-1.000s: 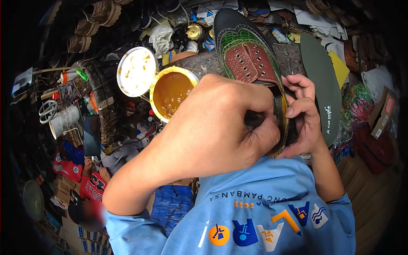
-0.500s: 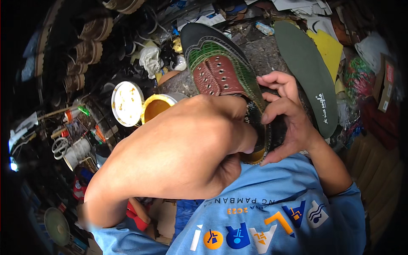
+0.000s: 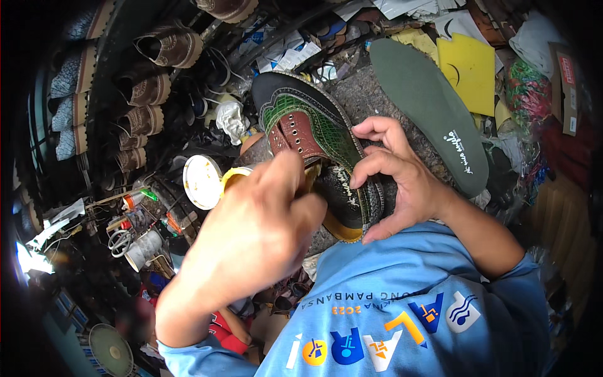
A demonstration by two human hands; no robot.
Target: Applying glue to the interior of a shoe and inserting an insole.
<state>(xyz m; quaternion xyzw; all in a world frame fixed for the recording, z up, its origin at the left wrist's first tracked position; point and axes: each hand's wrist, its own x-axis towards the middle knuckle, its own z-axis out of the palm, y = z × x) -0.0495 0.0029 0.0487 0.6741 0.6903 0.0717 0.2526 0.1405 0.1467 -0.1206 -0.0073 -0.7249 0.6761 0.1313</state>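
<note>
A low lace-up shoe (image 3: 339,116) with a black toe, green crocodile-textured sides and a brown eyelet panel lies slanted in front of me, its heel toward my shirt. My right hand (image 3: 402,182) grips its right side and heel, fingertips on the collar and thumb low at the back. At the left edge of the opening is my left hand (image 3: 257,220), closed and slightly blurred; what its fingers hold is hidden. Inside the shoe shows a black lining with light script and a yellowish heel area. A dark green insole (image 3: 427,113) rests to the right of the shoe.
Behind my left hand stands a tin of yellow paste (image 3: 237,176) with its smeared white lid (image 3: 202,182). Scissors (image 3: 119,242) and a thread spool (image 3: 144,248) lie left. Brown shoes (image 3: 168,47) line a rack; a yellow sheet (image 3: 468,72) lies far right.
My left hand has drawn back left from inside the shoe's heel to the opening's left edge, uncovering the lining. My right hand keeps its hold. The view has shifted.
</note>
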